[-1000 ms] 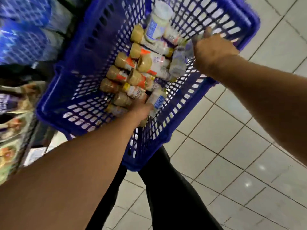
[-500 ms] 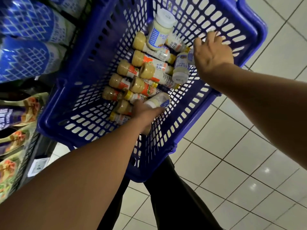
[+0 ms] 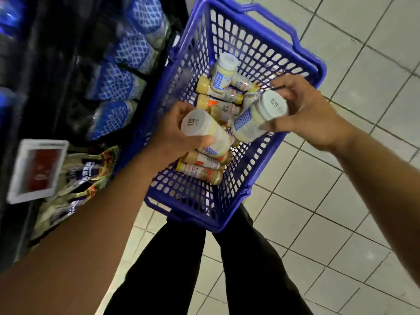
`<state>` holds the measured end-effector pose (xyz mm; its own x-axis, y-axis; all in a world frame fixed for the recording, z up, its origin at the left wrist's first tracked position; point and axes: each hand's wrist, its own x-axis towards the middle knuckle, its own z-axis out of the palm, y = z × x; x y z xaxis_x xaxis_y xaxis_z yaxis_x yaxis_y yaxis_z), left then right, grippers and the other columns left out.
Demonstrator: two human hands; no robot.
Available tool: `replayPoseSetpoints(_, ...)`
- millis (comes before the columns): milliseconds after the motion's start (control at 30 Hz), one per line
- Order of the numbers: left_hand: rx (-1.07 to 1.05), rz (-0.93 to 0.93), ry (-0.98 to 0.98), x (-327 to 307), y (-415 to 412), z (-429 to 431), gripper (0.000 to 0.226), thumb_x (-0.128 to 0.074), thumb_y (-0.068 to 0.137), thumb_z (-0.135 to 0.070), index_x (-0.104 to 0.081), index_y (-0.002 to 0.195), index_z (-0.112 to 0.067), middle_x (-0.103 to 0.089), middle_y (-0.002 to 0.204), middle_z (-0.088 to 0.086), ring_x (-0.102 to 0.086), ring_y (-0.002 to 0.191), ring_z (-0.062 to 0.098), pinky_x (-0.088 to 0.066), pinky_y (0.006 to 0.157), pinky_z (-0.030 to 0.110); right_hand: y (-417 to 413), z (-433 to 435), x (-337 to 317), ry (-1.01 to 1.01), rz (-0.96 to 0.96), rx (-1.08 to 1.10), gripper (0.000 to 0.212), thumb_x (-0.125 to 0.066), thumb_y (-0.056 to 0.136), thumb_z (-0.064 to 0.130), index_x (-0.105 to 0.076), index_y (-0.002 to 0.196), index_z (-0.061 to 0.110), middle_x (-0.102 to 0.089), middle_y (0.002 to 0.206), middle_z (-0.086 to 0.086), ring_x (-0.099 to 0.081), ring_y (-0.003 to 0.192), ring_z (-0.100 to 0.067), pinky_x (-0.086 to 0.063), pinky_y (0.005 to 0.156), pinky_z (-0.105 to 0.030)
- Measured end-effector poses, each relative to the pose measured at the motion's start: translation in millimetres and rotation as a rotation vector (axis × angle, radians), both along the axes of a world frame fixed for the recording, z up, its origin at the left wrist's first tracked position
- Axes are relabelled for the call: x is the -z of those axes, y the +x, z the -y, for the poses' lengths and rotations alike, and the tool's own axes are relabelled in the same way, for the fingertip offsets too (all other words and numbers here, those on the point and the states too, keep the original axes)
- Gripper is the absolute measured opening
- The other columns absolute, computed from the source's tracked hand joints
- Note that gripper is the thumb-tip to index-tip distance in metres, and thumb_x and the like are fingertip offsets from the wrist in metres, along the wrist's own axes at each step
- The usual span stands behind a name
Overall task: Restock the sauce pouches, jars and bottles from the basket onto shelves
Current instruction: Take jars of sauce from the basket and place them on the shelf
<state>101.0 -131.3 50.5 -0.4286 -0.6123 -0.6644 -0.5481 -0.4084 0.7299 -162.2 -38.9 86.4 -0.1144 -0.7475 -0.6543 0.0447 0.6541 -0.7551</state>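
We hold two white-lidded jars over the middle of the blue basket (image 3: 216,227). Our left hand (image 3: 175,133) is wrapped tight around the left jar (image 3: 204,130). Our right hand (image 3: 311,114) is wrapped tight around the right jar (image 3: 259,114). Under them, small bottles (image 3: 200,169) lie piled on the basket's bottom. One more jar (image 3: 223,75) stands near its far end. Blue pouches (image 3: 116,85) sit just beside the basket's left edge.

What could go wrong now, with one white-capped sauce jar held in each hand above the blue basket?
The left jar and the right jar are tilted and very close, so they may knock together. The right hand holds its jar near the cap; the jar might slip onto the bottles lying in the basket, or onto the tiled floor.
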Motion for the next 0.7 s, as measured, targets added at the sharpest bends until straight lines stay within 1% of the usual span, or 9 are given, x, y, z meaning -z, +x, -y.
replayPoseSetpoints(100, -0.133, -0.174, 0.19, -39.4, -2.0, -9.7, 0.053, -0.083, 0.055, -0.027, -0.059, 0.104, -0.026, -0.069, 0.089, -0.014, -0.064, 0.078, 0.001, -0.052, 0.061, 0.019, 16.5, -23.0, -35.0, -0.036, 0.307, 0.303, 0.067, -0.074, 0.057, -0.017, -0.053, 0.112, 0.014, -0.064, 0.098, -0.003, -0.064, 0.089, -0.017, -0.055, 0.081, -0.032)
replayPoseSetpoints(167, -0.283, -0.285, 0.349, -67.8, -12.6, -20.5, 0.044, -0.073, 0.067, -0.013, -0.061, 0.108, -0.019, -0.073, 0.086, -0.01, -0.069, 0.079, 0.008, -0.057, 0.064, 0.026, 28.6, -35.6, -60.2, -0.054, 0.448, 0.406, 0.057, -0.065, 0.066, -0.004, -0.055, 0.122, 0.003, -0.063, 0.11, -0.014, -0.062, 0.099, -0.027, -0.053, 0.088, -0.039)
replayPoseSetpoints(233, -0.362, -0.322, 0.484, -100.5, -23.4, -30.3, 0.049, -0.06, 0.076, -0.017, -0.058, 0.125, -0.006, -0.074, 0.108, 0.008, -0.07, 0.098, 0.025, -0.059, 0.082, 0.043, 43.9, -44.6, -86.0, -0.059, 0.555, 0.488, 0.066, -0.071, 0.069, 0.009, -0.053, 0.13, -0.005, -0.058, 0.122, -0.023, -0.057, 0.11, -0.035, -0.048, 0.099, -0.05)
replayPoseSetpoints(300, -0.379, -0.286, 0.566, -136.1, -32.0, -38.5, 0.068, -0.057, 0.08, -0.028, -0.048, 0.14, 0.001, -0.058, 0.134, 0.024, -0.059, 0.117, 0.04, -0.047, 0.098, 0.059, 60.7, -51.4, -111.9, -0.086, 0.634, 0.565, 0.063, -0.085, 0.062, 0.028, -0.065, 0.117, 0.004, -0.063, 0.116, -0.019, -0.061, 0.107, -0.033, -0.051, 0.098, -0.048)
replayPoseSetpoints(333, -0.38, -0.272, 0.58, -153.8, -35.6, -41.5, 0.072, -0.059, 0.081, -0.033, -0.045, 0.143, 0.001, -0.056, 0.135, 0.024, -0.058, 0.114, 0.039, -0.045, 0.097, 0.059, 69.1, -54.9, -125.1, -0.093, 0.659, 0.595, 0.053, -0.085, 0.064, 0.035, -0.071, 0.109, 0.011, -0.068, 0.112, -0.015, -0.065, 0.102, -0.031, -0.054, 0.092, -0.045)
replayPoseSetpoints(400, -0.361, -0.282, 0.587, -189.6, -41.9, -46.1, 0.078, -0.059, 0.082, -0.044, -0.043, 0.146, -0.002, -0.061, 0.122, 0.018, -0.06, 0.098, 0.029, -0.047, 0.089, 0.046, 84.3, -60.3, -155.3, -0.046, 0.706, 0.679, 0.035, -0.077, 0.076, 0.045, -0.077, 0.099, 0.019, -0.075, 0.103, -0.009, -0.072, 0.093, -0.024, -0.058, 0.079, -0.038)
replayPoseSetpoints(500, -0.335, -0.306, 0.604, -233.9, -44.9, -51.8, 0.08, -0.047, 0.082, -0.052, -0.045, 0.145, -0.004, -0.059, 0.119, 0.016, -0.057, 0.102, 0.027, -0.044, 0.097, 0.047, 96.1, -71.5, -194.8, -0.017, 0.741, 0.759, 0.042, -0.053, 0.092, 0.051, -0.077, 0.101, 0.018, -0.075, 0.096, -0.008, -0.074, 0.085, -0.02, -0.059, 0.072, -0.034)
replayPoseSetpoints(633, -0.341, -0.303, 0.61, -292.5, -37.4, -56.7, 0.076, -0.046, 0.085, -0.053, -0.049, 0.142, -0.004, -0.057, 0.126, 0.022, -0.054, 0.107, 0.032, -0.04, 0.1, 0.052, 99.9, -77.1, -251.8, -0.043, 0.714, 0.743, 0.049, -0.065, 0.087, 0.054, -0.068, 0.116, 0.014, -0.073, 0.097, -0.01, -0.072, 0.086, -0.021, -0.058, 0.074, -0.035)
replayPoseSetpoints(700, -0.348, -0.312, 0.606, -320.5, -31.8, -59.4, 0.074, -0.048, 0.084, -0.052, -0.051, 0.141, -0.005, -0.058, 0.129, 0.021, -0.054, 0.111, 0.032, -0.045, 0.1, 0.05, 99.1, -77.6, -281.9, -0.07, 0.709, 0.701, 0.045, -0.07, 0.084, 0.052, -0.071, 0.113, 0.017, -0.073, 0.099, -0.01, -0.072, 0.088, -0.022, -0.058, 0.075, -0.036)
